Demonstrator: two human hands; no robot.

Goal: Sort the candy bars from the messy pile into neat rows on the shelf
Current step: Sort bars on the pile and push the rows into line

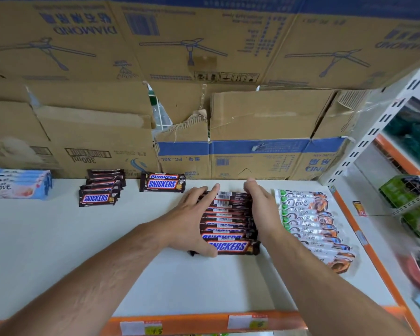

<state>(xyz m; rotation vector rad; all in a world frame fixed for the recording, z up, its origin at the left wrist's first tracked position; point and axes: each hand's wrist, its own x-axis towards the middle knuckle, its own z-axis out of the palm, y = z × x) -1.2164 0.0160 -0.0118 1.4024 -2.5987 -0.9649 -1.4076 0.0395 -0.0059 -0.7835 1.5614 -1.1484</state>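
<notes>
Your left hand (192,221) and right hand (261,209) flank the Snickers row (228,224), with straight fingers pressing its sides and gripping nothing. The bars' long axes run left to right.

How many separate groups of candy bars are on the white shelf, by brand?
Brown Snickers bar groups: 3, left row, back stack, middle row.
Dove bar groups: 2, pale blue stack, white-and-orange row.
Total: 5.
</notes>
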